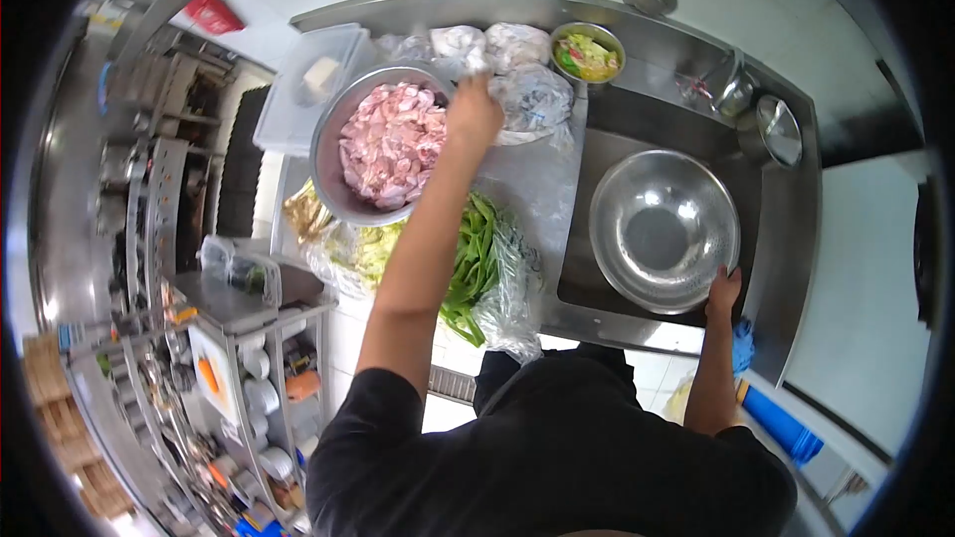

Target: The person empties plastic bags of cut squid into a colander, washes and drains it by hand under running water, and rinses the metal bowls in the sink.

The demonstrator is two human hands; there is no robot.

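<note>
My left hand (476, 114) is closed at the right rim of a large metal pot (323, 154), over the edge of the plastic bags. What its fingers hold, if anything, is blurred and hidden. Raw, cut-up pinkish meat (393, 144) fills much of the pot. My right hand (724, 293) grips the lower right rim of a wide, shiny metal bowl (665, 229). This bowl is inside the sink basin (637, 119), with nothing visible in it. Knotted bags of pale contents (517, 48) lie just beyond my left hand.
Leafy green vegetables (473, 264) in clear plastic lie at the counter's front edge. A small bowl of cut vegetables (587, 52) stands behind the sink. A clear plastic container (320, 75) is at back left. A steel pot (771, 129) sits at the sink's right corner. Shelves stand left.
</note>
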